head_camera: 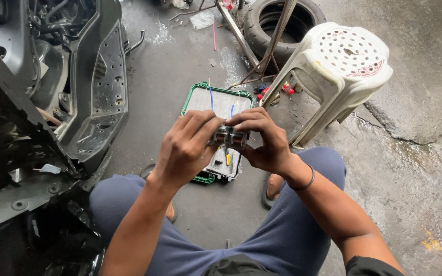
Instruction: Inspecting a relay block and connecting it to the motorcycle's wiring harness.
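1. Two hands: left hand (184,148), right hand (264,139).
2. One small metal part (229,137), gripped between both hands.
3. One green-rimmed tray (195,94) on the concrete floor (180,66).
4. One white plastic stool (333,71), tilted.
5. One black tyre (254,25), lying flat.
6. One stripped scooter body (98,87), black panels.
7. Two rusty metal bars (277,36), crossed over the tyre.
8. Two sandalled feet, one sandal (269,186) plainly seen, the other mostly hidden.
9. One dark wristband (307,181).
10. Few small red pieces (286,88) by the stool legs; exact count unclear.
11. One yellow-tipped bit (227,159) in the tray.
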